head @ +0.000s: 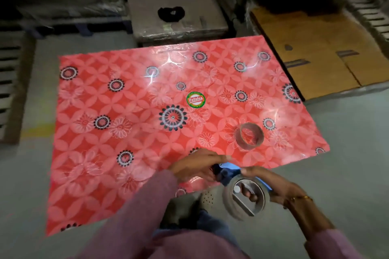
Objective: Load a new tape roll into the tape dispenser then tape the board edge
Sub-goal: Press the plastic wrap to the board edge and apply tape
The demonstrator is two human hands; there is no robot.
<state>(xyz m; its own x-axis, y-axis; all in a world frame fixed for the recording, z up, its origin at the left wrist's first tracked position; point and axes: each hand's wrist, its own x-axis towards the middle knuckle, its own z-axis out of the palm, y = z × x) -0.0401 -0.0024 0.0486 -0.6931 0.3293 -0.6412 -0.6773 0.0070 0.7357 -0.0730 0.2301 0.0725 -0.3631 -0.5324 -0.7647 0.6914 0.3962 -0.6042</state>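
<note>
Grey floor carries a red flowered board (pixel 168 111), with flattened cardboard (pixel 311 48) far beyond the right hand. Just past both hands an empty tape core (pixel 249 136) lies on the board, so the old roll looks used up. The right hand (pixel 280 187) grips the blue tape dispenser (pixel 228 172), with a new tape roll (pixel 245 197) on it. The left hand (pixel 195 167) pinches at the dispenser's front, seemingly threading tape. Loading looks nearly finished; the board edge nearest the hands shows no tape yet.
</note>
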